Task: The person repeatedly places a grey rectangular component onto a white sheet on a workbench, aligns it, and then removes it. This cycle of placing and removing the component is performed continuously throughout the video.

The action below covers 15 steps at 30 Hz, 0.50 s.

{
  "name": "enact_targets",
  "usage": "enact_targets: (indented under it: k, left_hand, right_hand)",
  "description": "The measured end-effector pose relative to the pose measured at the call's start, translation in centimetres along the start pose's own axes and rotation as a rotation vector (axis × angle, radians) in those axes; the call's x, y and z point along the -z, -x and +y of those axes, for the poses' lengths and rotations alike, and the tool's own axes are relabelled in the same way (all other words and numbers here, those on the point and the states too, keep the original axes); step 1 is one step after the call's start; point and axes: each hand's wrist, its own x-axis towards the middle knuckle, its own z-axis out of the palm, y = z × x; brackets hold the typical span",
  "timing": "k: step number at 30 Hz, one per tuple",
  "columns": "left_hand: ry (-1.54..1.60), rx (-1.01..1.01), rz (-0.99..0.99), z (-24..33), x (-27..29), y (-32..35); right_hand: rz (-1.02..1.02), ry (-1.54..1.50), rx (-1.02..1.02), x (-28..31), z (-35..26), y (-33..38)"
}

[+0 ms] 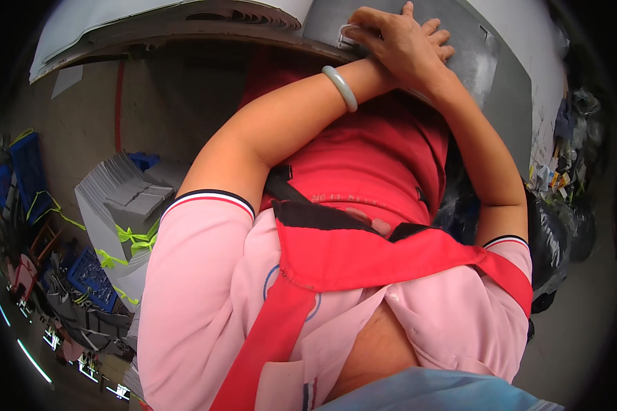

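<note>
My forearms cross over a dark grey sheet on the worktop. My left hand, a pale bangle on its wrist, reaches to the right underneath the other wrist. Its fingers are spread and lie flat on the sheet. Over it passes my right hand, with thumb and forefinger bent together toward the left. At those fingertips is a small white looped piece, partly covered by the fingers; its kind is unclear. A small angled mark shows on the sheet farther right.
Stacked pale sheets lie at the upper left, along the worktop's edge. Grey board pieces with bright yellow-green ties stand on my left, near blue crates. Black plastic bags sit on the floor at my right.
</note>
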Motion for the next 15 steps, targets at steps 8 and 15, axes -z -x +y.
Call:
enact_targets:
  k: [8, 15]
  left_hand:
    - [-0.05, 0.009, 0.098, -0.5, -1.5, -0.1]
    - [0.072, 0.012, 0.201, -0.7, -1.5, 0.3]
  right_hand:
    - [-0.032, 0.707, -0.177, 1.9, -6.7, 0.8]
    - [0.044, -0.136, 0.118, 5.1, 1.2, 1.0]
